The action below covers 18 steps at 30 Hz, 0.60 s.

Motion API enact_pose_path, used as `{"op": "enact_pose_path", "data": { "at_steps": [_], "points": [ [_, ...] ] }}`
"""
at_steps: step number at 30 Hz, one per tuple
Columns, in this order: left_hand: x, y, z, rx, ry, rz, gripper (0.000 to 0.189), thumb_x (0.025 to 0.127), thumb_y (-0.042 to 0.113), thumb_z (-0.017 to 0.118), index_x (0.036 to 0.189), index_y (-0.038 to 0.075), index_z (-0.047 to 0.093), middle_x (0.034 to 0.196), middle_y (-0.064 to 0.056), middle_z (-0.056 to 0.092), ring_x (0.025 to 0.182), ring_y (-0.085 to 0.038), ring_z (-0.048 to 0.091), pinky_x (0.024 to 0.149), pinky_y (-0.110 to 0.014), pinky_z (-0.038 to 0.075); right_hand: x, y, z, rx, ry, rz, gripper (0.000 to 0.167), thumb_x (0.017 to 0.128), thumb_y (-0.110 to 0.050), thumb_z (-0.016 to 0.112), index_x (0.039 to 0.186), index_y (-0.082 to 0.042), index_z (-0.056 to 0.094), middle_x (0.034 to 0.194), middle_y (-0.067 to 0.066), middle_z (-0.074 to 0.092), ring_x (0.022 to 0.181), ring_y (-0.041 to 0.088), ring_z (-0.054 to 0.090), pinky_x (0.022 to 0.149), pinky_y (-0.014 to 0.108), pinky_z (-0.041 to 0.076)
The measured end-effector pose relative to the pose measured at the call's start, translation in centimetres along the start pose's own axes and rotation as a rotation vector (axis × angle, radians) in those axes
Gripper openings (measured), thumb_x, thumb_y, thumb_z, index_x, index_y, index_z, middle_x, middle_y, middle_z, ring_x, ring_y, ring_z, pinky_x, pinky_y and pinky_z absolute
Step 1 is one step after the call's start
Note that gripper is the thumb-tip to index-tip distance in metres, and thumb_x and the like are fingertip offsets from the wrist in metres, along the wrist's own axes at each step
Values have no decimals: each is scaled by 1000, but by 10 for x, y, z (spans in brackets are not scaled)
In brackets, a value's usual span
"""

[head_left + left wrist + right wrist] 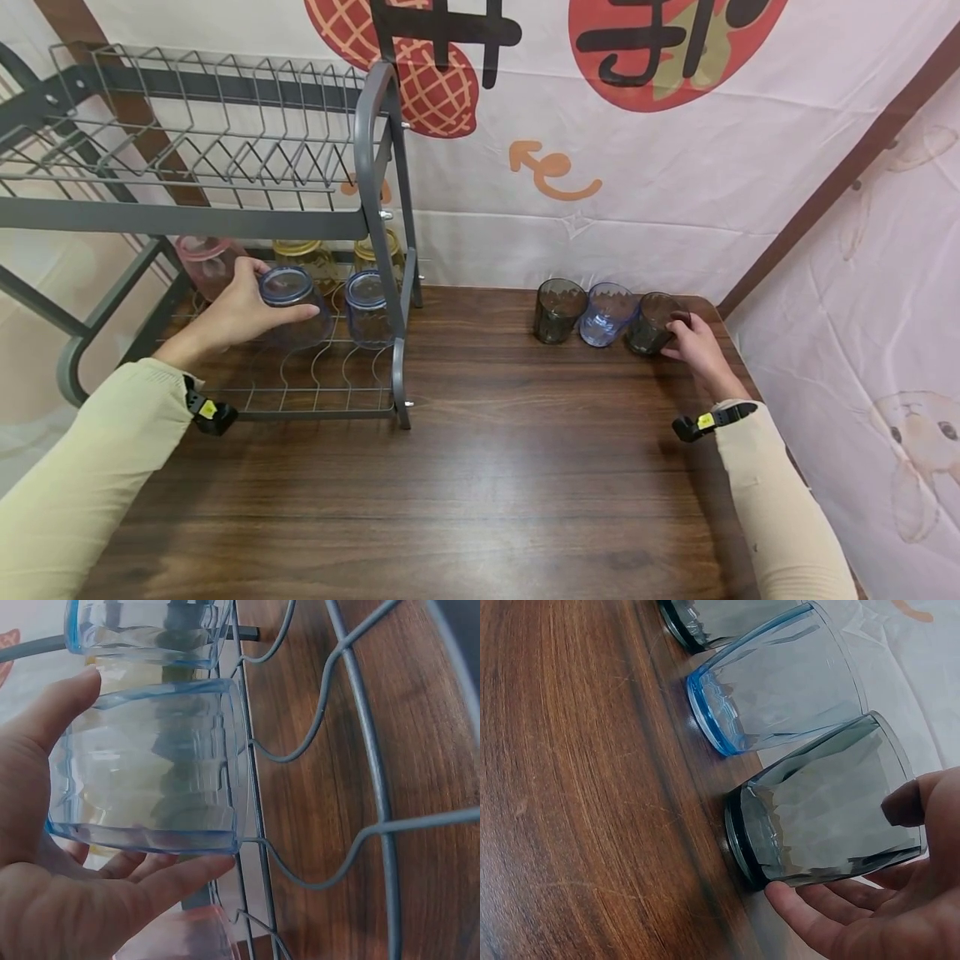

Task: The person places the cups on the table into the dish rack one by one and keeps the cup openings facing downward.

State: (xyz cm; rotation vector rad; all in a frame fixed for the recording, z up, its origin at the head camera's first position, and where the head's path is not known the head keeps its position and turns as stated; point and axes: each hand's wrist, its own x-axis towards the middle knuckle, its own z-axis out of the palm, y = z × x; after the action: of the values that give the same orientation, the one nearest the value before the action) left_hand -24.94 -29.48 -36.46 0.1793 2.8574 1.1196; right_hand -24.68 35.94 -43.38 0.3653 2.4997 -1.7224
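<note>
On the lower tier of the dish rack, my left hand (pixel 234 315) grips an upside-down blue-tinted glass (pixel 287 287), its thumb on one side and fingers on the other. The left wrist view shows this glass (pixel 150 765) beside the wavy wires; whether it touches them, I cannot tell. Another upside-down blue glass (pixel 367 310) stands to its right. Far to the right, my right hand (pixel 703 354) holds a dark grey glass (pixel 817 814) by its side, mouth up, with the thumb over the rim. A blue glass (pixel 780 682) stands beside it, then another grey glass (pixel 559 315).
The two-tier grey metal dish rack (pixel 225 222) stands at the left on a brown wooden table (pixel 480 467). Behind the blue glasses are yellow glasses (pixel 309 258) and a pink glass (pixel 208 260). A printed cloth (pixel 480 192) hangs behind the table.
</note>
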Motion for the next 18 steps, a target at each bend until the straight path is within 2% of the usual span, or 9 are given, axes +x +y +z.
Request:
{"op": "enact_pose_path", "data": {
  "at_steps": [8,18],
  "points": [
    [1,-3,1,-25,19,-15,93,91,43,76,136,-7,11,124,-36,41,111,-46,48,91,-58,38,1,0,0,-1,-9,-4,57,109,-21,28,155,10,19,154,32,26,145,42,28,107,52,44],
    [3,-5,2,-3,32,-20,96,90,45,77,137,-6,11,123,-35,41,111,-46,48,95,-61,36,0,1,1,-6,-11,-10,57,108,-23,27,153,12,24,155,31,27,143,41,30,108,51,44]
  ]
}}
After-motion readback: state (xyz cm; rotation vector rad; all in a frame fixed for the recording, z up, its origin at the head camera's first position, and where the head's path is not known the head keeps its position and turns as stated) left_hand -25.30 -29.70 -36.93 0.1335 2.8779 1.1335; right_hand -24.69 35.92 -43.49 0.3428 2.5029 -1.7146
